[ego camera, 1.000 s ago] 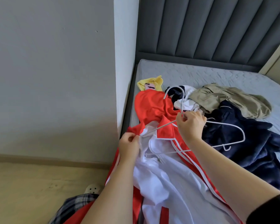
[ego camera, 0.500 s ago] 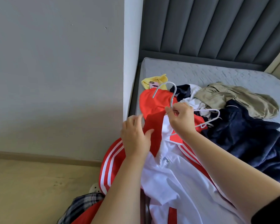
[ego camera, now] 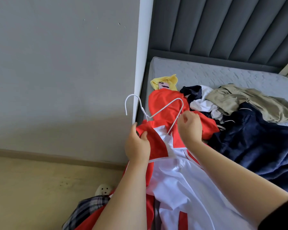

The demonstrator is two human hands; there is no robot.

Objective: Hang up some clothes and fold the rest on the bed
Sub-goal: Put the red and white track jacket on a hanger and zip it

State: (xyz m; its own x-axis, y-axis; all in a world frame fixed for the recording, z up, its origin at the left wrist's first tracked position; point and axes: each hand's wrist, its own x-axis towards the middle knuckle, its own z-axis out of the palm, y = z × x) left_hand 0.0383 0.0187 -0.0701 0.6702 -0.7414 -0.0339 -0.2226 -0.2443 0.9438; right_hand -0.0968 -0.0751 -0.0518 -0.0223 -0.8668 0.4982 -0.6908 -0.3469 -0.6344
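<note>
A red and white hooded jacket (ego camera: 176, 176) lies at the bed's left edge, its hood pointing at the headboard. A white wire hanger (ego camera: 163, 110) pokes out of its collar, hook up and to the left. My left hand (ego camera: 137, 146) grips the jacket's red left shoulder just below the hanger's neck. My right hand (ego camera: 189, 125) pinches the hanger's right arm beside the collar. The hanger's lower part is hidden inside the jacket.
More clothes are piled on the grey bed (ego camera: 214, 75): a dark navy garment (ego camera: 263, 146), a khaki one (ego camera: 246, 100), a white and navy piece (ego camera: 201, 100), a yellow item with a pink phone (ego camera: 164, 83). A white wall corner (ego camera: 140, 63) stands left; headboard (ego camera: 223, 27) behind.
The hanger has swung left, its hook now over the wall corner and one arm inside the collar. My left hand has closed on the red shoulder; my right hand shifted along the hanger's arm.
</note>
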